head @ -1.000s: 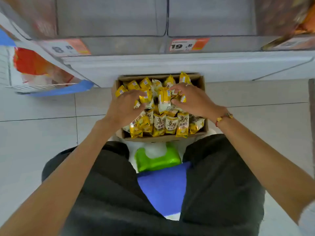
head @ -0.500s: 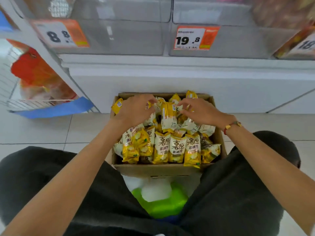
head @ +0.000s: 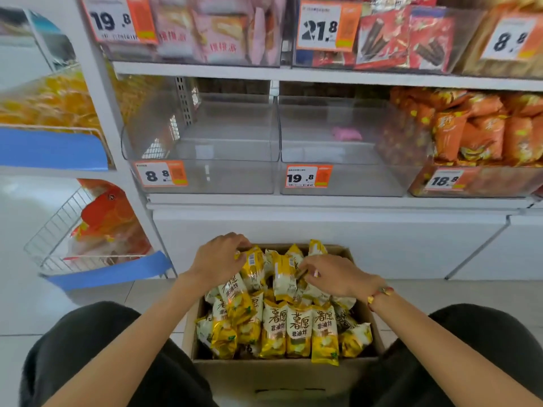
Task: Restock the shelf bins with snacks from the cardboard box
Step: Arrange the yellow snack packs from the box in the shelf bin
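A cardboard box (head: 282,374) sits on the floor between my knees, packed with several yellow-and-white snack packs (head: 298,327). My left hand (head: 219,257) curls over the packs at the box's far left and grips them. At the far right of the box, my right hand (head: 335,276) has its fingers curled round other packs. Between the two hands stands a bunch of upright packs (head: 282,271). Above, two clear shelf bins stand bare: the left bin (head: 205,177) tagged 8.8 and the middle bin (head: 367,180) tagged 19.8, with one small pink item deep inside.
To the right is a bin of orange snack bags (head: 476,130). The upper shelf holds pink packs (head: 223,30) and red packs (head: 411,39). A wire basket rack with blue fronts (head: 97,271) stands at the left. A white shelf base (head: 323,239) rises just behind the box.
The view has tilted up, bringing the shelf bins into sight. Both hands have closed in around packs at the far end of the box and hold them bunched together.
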The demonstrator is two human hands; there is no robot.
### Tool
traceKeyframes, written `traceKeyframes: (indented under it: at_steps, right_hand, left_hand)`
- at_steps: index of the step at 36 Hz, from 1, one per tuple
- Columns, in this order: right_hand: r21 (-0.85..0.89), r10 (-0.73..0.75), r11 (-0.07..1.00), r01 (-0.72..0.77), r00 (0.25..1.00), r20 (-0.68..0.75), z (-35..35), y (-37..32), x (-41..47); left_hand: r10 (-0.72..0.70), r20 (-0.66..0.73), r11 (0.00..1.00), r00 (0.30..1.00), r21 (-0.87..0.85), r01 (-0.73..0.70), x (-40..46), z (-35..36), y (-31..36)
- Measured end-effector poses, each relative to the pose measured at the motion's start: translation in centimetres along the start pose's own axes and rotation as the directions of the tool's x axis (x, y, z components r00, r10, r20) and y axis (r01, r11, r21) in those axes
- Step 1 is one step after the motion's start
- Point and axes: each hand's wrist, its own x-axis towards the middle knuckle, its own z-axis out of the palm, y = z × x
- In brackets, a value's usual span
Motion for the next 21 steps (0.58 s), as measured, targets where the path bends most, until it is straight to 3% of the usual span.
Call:
traceKeyframes:
  at_steps: [3,6,15,21]
  right_hand:
    - [-0.238,-0.127,0.965,0.113,0.991,-0.043,-0.4,-0.5,0.8]
    - [-0.320,-0.207,0.927,0.193,0.978,-0.010,0.0,-0.4,2.3]
    - [-0.197,-0.200,0.958,0.208,0.978,0.057,0.7,0.3,8.4]
    - [-0.186,-0.229,0.948,0.257,0.961,0.158,3.2,1.5,8.9]
  left_hand:
    - [-0.021,0.025,0.999,0.999,0.042,0.020,1.4,0.5,0.0]
    - [-0.032,0.072,0.997,0.997,0.073,0.027,2.8,1.3,-0.3]
    - [-0.052,0.317,0.986,0.947,0.169,-0.003,7.3,4.4,-2.3]
    - [-0.056,0.344,0.987,0.937,0.161,0.000,8.3,5.0,-3.2]
